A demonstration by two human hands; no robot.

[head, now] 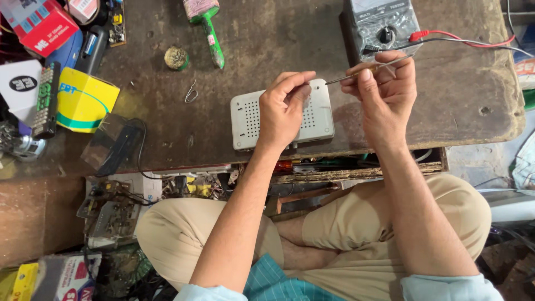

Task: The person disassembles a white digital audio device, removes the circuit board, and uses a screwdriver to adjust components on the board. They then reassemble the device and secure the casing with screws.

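Note:
A white vented plastic box (pixel 248 116), a small electronic device, lies on the worn wooden workbench (pixel 267 33) near its front edge. My left hand (pixel 284 106) rests over the box's middle, its fingertips pinching the tip of a thin metal tool (pixel 365 70). My right hand (pixel 384 92) hovers just right of the box and grips the same slender tool by its shaft, holding it almost level above the box's far right corner.
A grey multimeter (pixel 382 25) with red and black leads sits behind my right hand. A green-handled tool (pixel 209 30), a round tin (pixel 176 57) and a wire clip (pixel 191 92) lie at the left. Yellow box (pixel 83 100), remote, circuit boards clutter the left edge.

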